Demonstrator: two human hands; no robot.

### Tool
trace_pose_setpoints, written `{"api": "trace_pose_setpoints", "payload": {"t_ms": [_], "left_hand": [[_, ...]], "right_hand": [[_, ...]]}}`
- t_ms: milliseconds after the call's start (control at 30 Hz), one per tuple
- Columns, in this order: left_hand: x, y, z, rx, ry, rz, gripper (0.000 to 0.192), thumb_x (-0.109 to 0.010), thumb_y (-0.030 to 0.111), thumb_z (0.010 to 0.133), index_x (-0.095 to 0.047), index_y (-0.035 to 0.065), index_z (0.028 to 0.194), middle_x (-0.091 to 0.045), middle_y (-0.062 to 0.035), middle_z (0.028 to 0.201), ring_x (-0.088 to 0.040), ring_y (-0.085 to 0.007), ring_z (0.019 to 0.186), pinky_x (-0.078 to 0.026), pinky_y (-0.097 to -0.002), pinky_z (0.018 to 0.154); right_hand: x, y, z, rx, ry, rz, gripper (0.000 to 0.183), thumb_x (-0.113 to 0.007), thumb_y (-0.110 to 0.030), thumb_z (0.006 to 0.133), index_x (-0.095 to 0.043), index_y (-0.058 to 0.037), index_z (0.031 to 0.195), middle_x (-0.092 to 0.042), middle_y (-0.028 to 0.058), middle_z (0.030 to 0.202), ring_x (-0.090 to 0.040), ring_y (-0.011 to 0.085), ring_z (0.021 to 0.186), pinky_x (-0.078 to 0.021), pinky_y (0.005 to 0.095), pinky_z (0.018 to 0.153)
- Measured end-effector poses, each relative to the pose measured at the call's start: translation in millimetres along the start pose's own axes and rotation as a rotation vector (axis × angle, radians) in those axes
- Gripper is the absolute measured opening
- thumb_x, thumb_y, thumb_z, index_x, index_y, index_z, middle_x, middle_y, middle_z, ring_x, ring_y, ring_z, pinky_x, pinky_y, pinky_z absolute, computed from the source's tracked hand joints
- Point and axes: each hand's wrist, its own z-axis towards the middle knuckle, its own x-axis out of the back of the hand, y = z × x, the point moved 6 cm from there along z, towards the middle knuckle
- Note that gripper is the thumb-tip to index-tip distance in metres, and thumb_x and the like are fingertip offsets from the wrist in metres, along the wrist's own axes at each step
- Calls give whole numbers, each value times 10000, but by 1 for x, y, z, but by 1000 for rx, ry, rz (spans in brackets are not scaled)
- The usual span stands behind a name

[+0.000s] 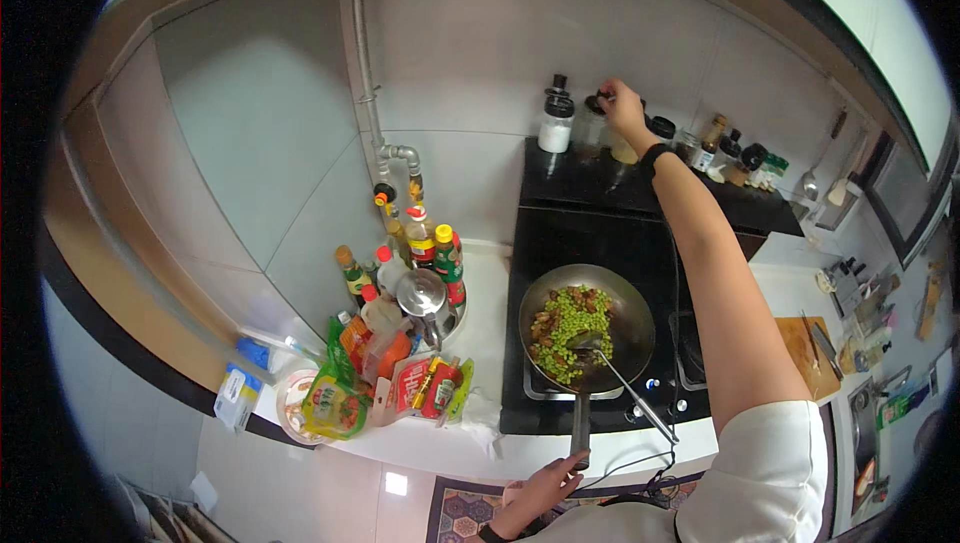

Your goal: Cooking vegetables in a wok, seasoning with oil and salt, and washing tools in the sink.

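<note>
A metal wok [634,318] sits on the black gas stove. Inside it, green peas or beans [576,321] lie mixed with browned meat-like pieces. A spatula [626,385] rests in the food, its handle leaning over the wok's rim. With its fingers at the end of the wok handle [580,423], my left hand [546,484] grips it near the counter edge. My right hand [624,115] is stretched over the stove to the back ledge. Its fingers pinch the black lid of a clear jar [592,126]; the fingertips are partly hidden.
Seasoning jars and bottles [706,145] line the black ledge [600,183], including a jar of white powder [556,126]. Left of the stove stand sauce bottles [448,261], a metal pot [421,294] and food packets [330,404]. Knives lie on a cutting board [802,355] at right. A cable [673,303] hangs before the stove.
</note>
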Motion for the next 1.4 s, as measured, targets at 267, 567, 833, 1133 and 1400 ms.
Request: {"api": "trace_pose_setpoints", "payload": {"t_ms": [267,567,833,1133,1400], "left_hand": [[-4,-1,-1,7,-54,-1,529,-531,148,811,-332,202,1298,-558,-137,860,-572,-301,732,-475,-366,667],[3,6,2,77,-66,-22,466,-568,276,830,-389,122,1232,-556,-176,968,-565,-233,734,-466,-327,670],[-20,-1,18,318,77,-530,331,-494,301,874,-359,123,1118,-487,-47,823,-564,-112,572,-397,-225,485],[-20,-42,28,534,449,-677,346,-520,276,850,-286,74,1007,-543,-136,732,-555,-181,481,-391,-236,347],[-28,-38,29,644,205,-1016,244,-581,288,799,-436,96,835,-518,-74,660,-499,-150,538,-381,-227,431]], "right_hand": [[-14,30,9,-65,-18,-104,259,-627,-86,733,-557,-20,974,-609,155,921,-595,299,840,-467,369,726],[92,-80,-64,261,-344,-17,340,-557,-232,802,-502,-35,1073,-570,164,957,-544,310,887,-443,376,744],[229,-94,-407,-92,-1295,-64,566,-494,-446,827,-382,-86,1248,-546,231,1027,-551,356,925,-443,422,810],[170,-65,-556,-384,-658,-326,487,-517,-189,805,-326,-150,1251,-490,216,912,-574,376,721,-479,449,577],[194,-53,-510,-338,-455,-251,296,-457,-169,846,-423,-52,1116,-587,185,688,-577,361,568,-462,451,489]]}}
